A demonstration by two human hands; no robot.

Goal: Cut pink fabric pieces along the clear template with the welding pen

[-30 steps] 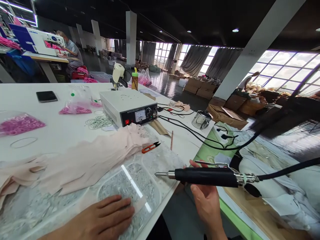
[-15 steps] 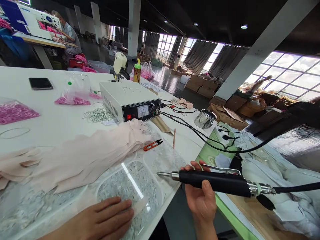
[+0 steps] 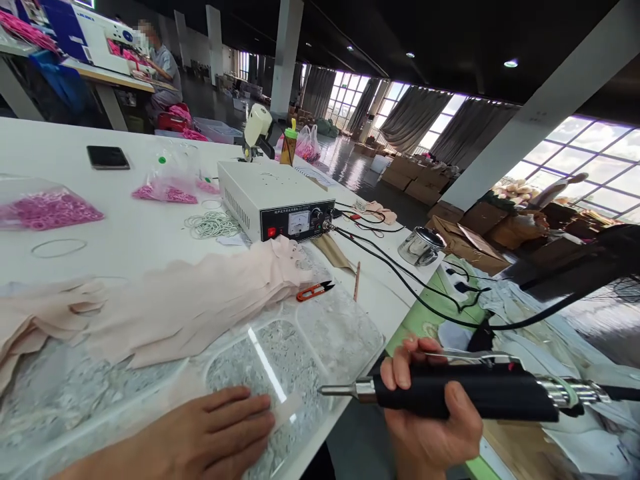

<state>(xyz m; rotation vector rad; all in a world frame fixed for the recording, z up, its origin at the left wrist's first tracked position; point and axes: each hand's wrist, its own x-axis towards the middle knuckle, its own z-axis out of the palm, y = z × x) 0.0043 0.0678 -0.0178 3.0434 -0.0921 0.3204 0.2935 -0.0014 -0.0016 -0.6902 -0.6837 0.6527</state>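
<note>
My right hand (image 3: pixel 434 427) is wrapped round a black handheld ultrasonic welder (image 3: pixel 475 393) with a lever along its top. Its pointed metal tip aims left, over the edge of the marbled board (image 3: pixel 345 340). My left hand (image 3: pixel 210 430) lies flat on that glossy board, fingers stretched out, over a thin sheer pale strip (image 3: pixel 180 383). Beyond it spreads a pile of pale pink fabric pieces (image 3: pixel 200 300). Orange thread snips (image 3: pixel 315 291) lie at the pile's right end. Behind stands the white power unit (image 3: pixel 280 193) with a dial and red switch, its black cables running right.
Bags of pink rings (image 3: pixel 55 210), a phone (image 3: pixel 107 157), pale elastic bands (image 3: pixel 213 225) and a green-capped bottle (image 3: pixel 289 147) sit on the white table. A metal cup (image 3: pixel 421 245) is near its right edge. Cloth covers a green surface at right. A person sits by a sewing machine (image 3: pixel 105 40).
My right hand has brought the welder lower and closer, its fingers now curled more tightly round the body. My left hand stays flat. The view has turned slightly left.
</note>
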